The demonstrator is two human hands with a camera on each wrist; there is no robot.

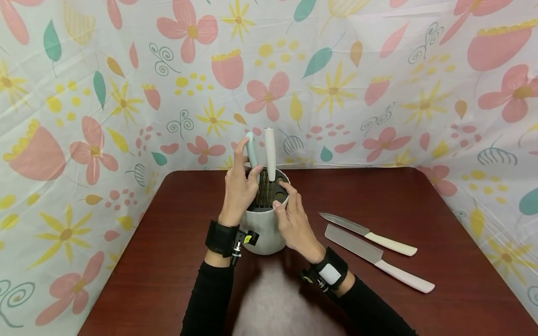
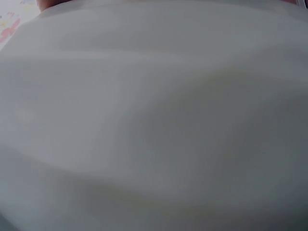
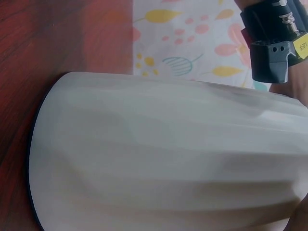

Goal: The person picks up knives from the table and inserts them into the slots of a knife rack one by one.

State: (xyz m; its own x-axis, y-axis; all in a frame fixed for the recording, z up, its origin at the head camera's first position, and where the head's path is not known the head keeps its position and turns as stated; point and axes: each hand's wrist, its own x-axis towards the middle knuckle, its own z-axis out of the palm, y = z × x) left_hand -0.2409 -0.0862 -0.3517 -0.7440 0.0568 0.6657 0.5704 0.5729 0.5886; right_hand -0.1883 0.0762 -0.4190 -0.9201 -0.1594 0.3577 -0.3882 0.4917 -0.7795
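Observation:
A white, round knife holder [image 1: 262, 235] with a dark slotted top [image 1: 265, 198] stands upright on the table. My left hand [image 1: 238, 193] pinches a pale green handle [image 1: 252, 151] between thumb and fingers at the holder's left side; whatever lies below the handle is hidden. Beside it a white handle [image 1: 270, 156] sticks up out of the slots, untouched. At the right of the rim, my right hand [image 1: 296, 224] grips the holder with thumb and fingers. The holder's ribbed white wall [image 3: 159, 149] fills much of the right wrist view, and a blurred white surface [image 2: 144, 110] fills the left.
Right of the holder, a pointed knife [image 1: 388, 243] with a cream handle lies on the dark red table [image 1: 168, 242]. Nearer the front lies a broad-bladed knife [image 1: 403, 275] with a pinkish-white handle. A flower-patterned cloth [image 1: 336, 88] hangs behind the table.

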